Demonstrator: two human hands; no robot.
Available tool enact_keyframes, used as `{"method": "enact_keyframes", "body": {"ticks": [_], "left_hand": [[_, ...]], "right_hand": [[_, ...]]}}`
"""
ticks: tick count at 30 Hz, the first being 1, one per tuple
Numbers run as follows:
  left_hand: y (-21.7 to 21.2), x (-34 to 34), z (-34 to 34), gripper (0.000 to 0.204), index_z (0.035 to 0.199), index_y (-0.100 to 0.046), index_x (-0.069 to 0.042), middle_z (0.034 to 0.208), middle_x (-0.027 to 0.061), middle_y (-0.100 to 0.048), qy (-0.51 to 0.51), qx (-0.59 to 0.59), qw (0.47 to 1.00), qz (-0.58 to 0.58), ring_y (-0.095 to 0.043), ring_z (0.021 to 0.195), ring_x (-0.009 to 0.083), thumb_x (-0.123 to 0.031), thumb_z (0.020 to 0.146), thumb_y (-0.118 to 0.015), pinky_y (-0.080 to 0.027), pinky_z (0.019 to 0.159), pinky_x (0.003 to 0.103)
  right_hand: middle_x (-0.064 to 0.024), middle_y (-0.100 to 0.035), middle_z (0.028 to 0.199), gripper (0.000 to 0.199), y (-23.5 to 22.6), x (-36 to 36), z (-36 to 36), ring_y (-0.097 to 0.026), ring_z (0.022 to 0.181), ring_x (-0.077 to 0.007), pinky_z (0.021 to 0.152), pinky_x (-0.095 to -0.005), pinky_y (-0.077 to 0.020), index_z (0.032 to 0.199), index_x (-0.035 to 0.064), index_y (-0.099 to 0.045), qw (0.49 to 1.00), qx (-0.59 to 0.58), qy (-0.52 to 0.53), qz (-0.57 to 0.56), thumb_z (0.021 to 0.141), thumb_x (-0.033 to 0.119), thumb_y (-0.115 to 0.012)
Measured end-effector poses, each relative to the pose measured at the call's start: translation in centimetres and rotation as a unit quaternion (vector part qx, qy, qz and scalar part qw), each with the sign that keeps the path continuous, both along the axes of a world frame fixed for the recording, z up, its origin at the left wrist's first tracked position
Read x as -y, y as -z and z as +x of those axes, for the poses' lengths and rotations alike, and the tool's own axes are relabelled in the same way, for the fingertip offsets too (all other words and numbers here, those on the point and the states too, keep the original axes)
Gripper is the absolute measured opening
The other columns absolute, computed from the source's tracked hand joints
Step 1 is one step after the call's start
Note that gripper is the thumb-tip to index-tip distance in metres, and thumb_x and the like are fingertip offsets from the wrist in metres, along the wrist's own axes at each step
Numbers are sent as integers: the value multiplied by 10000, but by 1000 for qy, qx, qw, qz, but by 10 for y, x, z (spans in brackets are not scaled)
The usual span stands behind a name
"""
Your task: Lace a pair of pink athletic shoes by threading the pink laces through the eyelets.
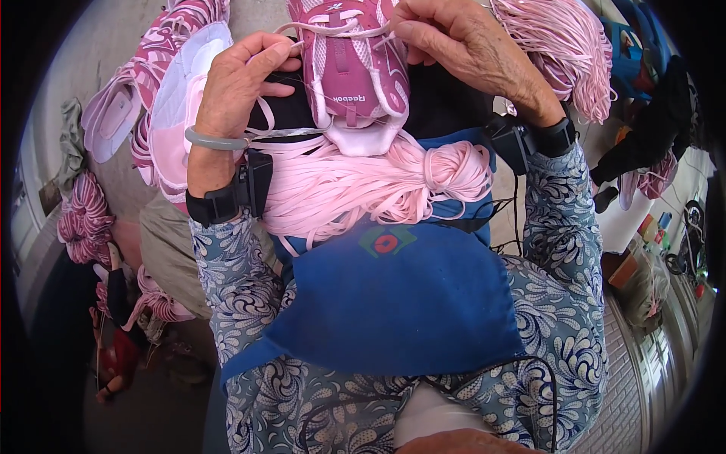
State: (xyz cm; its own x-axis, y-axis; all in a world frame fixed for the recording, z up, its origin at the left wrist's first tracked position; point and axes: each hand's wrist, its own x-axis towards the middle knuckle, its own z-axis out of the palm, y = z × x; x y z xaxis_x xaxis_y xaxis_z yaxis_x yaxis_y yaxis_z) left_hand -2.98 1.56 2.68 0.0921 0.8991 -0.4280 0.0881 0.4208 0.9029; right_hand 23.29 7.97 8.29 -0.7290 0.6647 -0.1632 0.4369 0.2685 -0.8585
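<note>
A pink and magenta shoe upper (352,72) lies in front of me with its toe end toward me. A pale pink shoelace (333,32) runs across its throat. My left hand (240,85) is at the upper's left edge, thumb and forefinger pinching the lace, while the other fingers stay loosely bent. On the other side, my right hand (463,47) has its fingertips closed on the lace by the right eyelets; its grip is partly hidden. Below the toe, a thick bundle of pale pink laces (363,178) rests on my lap, tied near its right end.
More pink uppers (170,53) are stacked at the far left, beside light-coloured linings (178,125). Another hank of pink laces (560,49) hangs at the upper right. Tied pink bundles (83,219) lie at the left. A plastic bag (646,284) is at the right.
</note>
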Motion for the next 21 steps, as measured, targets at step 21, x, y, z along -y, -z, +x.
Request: {"method": "enact_keyframes", "body": {"ticks": [21], "left_hand": [[3,-13,3,245,1005,-649,-47,920,27,-645,42,-142,988,43,-612,851,106,-258,903,-580,-517,653,213]], "right_hand": [[-181,-507,805,119,13,8,-34,-558,706,-355,602,-412,-455,852,-2,-495,926,106,-73,354,804,93,-549]]}}
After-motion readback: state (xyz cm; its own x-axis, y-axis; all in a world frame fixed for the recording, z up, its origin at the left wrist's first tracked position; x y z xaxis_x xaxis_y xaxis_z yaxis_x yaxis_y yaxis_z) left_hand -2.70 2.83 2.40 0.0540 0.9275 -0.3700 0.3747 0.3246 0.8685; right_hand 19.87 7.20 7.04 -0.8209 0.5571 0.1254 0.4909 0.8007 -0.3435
